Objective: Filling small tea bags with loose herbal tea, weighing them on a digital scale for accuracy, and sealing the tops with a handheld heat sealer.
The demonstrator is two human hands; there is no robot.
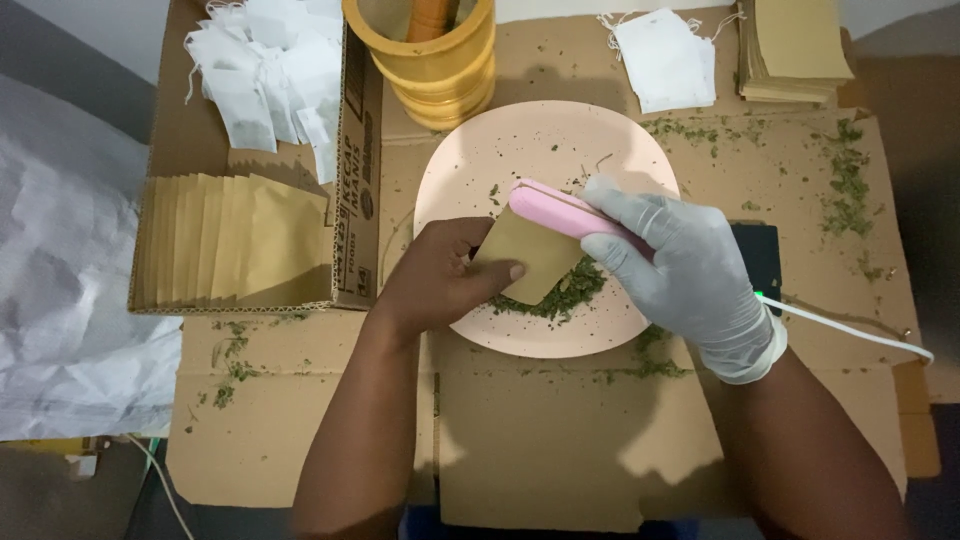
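My bare left hand (440,275) holds a small brown paper pouch (530,255) over a pale pink plate (480,160). My right hand (690,265), in a white glove, grips a pink handheld sealer (560,210) whose tip meets the pouch's upper edge. A white cord (850,328) runs from the sealer off to the right. A small heap of dried green herbs (560,295) lies on the plate below the pouch.
A cardboard box (355,130) at left holds a row of brown pouches (235,240) and white tea bags (265,75). A yellow mortar (440,70) stands behind the plate. More tea bags (665,55) and stacked pouches (795,45) sit at back right. Herb crumbs (848,185) litter the cardboard sheet.
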